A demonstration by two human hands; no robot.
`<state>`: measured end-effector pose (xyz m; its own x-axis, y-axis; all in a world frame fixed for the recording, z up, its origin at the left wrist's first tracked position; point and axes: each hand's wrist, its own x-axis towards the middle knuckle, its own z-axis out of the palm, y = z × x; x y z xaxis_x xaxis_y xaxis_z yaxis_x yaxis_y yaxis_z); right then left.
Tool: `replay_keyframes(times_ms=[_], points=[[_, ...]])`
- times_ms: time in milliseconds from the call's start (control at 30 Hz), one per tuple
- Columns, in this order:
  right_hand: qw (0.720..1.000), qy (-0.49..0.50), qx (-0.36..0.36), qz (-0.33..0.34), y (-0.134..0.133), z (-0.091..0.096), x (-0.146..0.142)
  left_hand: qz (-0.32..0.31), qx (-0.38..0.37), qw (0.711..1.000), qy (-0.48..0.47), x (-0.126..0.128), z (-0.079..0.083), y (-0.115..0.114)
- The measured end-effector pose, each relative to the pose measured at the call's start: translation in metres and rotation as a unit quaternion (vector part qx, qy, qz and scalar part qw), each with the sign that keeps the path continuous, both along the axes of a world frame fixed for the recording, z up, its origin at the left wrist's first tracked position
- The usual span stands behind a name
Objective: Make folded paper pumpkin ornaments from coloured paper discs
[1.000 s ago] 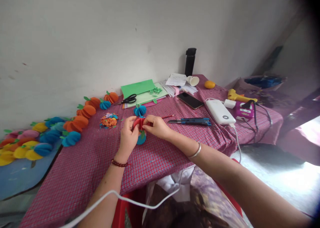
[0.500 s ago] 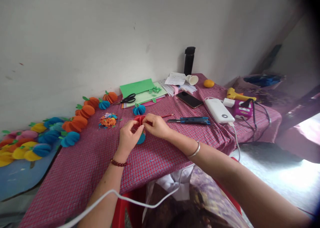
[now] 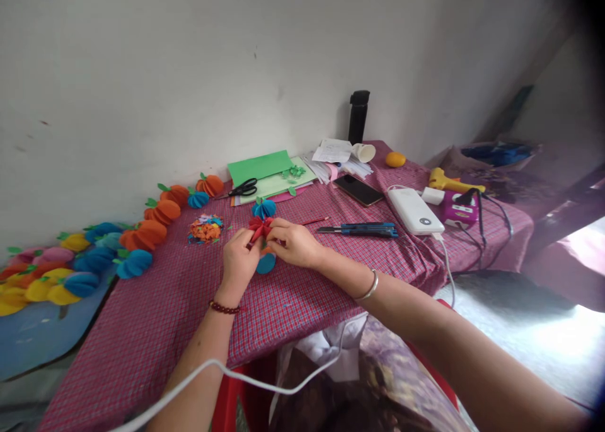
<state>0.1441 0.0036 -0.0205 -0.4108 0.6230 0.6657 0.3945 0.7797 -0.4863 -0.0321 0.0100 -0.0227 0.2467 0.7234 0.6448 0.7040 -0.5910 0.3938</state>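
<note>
Both of my hands pinch a folded red paper piece above the checked tablecloth. My left hand grips its left side, and my right hand closes on its right side; the fingers partly cover it. Below the hands lies a blue paper circle, with a bit of orange paper beside it. Just behind the red piece sits a blue paper pumpkin with a green leaf. A red pencil and a blue utility knife lie right of my right hand.
Several paper pumpkins line the left side. Paper scraps, black scissors and green paper lie toward the wall. A phone, white power bank, yellow glue gun and black bottle are rightward.
The red paper has turned and its folds spread more above my fingers. My hands have shifted slightly left, and more of the blue circle shows.
</note>
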Motion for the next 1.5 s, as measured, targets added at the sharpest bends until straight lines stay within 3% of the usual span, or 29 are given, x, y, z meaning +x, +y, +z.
replay_keyframes(times_ms=[200, 600, 800, 1200, 1500], points=[[0.979, 0.174, -0.058, -0.088, 0.007, 0.003, 0.004, 0.062, 0.054, 0.996, -0.041, -0.006, 0.004, 0.000], [0.974, 0.189, -0.101, -0.077, 0.009, -0.004, 0.000, 0.066, 0.073, 0.995, -0.035, -0.006, 0.008, -0.003], [0.983, 0.137, -0.090, -0.082, 0.010, -0.006, 0.000, 0.049, 0.072, 0.996, -0.012, -0.005, 0.007, -0.003], [0.982, -0.088, -0.099, -0.135, 0.004, -0.001, 0.001, -0.006, 0.068, 0.994, 0.084, 0.003, 0.003, -0.007], [0.980, -0.112, -0.107, -0.128, 0.006, -0.004, 0.001, 0.007, 0.067, 0.996, 0.052, 0.003, 0.005, -0.004]])
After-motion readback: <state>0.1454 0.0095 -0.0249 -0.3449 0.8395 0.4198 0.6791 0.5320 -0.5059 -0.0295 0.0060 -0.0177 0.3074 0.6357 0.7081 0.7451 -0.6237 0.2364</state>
